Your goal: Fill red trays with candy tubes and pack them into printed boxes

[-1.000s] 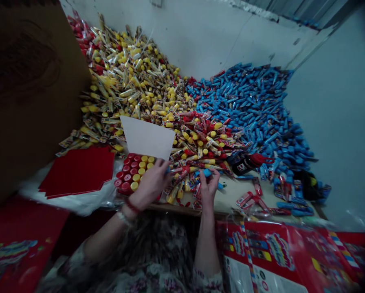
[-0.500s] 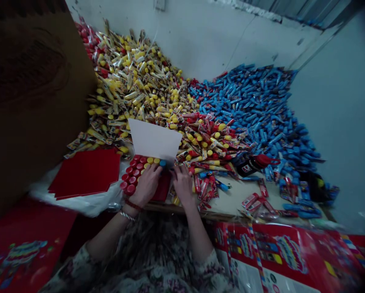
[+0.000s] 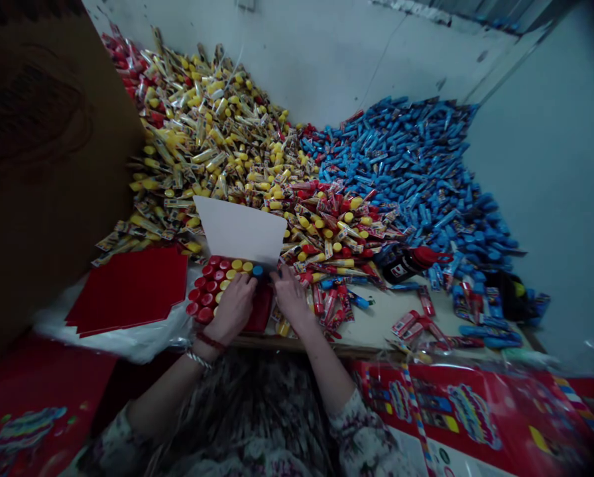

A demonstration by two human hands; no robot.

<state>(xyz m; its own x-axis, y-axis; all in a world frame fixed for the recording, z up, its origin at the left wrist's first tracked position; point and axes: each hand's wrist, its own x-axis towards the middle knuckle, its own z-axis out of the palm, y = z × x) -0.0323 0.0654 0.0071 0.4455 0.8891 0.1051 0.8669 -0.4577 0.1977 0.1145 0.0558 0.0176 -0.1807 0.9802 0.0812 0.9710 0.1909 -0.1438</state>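
Observation:
A red cardboard box stands open at the table's front edge, its white lid flap raised at the back. Upright tubes with round caps fill its left part: red caps in rows, then yellow caps, and a blue cap at the back. My left hand lies over the yellow row, fingers bent down and close together; whatever they grip is hidden. At the box's right side is my right hand, its fingers curled at the wall beside the blue cap. Its fingertips are too dark to make out.
Wrapped yellow-capped tubes and blue tubes are heaped against the wall. Flat red cards lie on plastic at left, beside a large brown carton. A black bottle with red lid lies at right among loose tubes.
The whole view has shifted, so the box and hands appear slightly further left. Both hands stay at the box, my right fingers now a little more curled at its right side.

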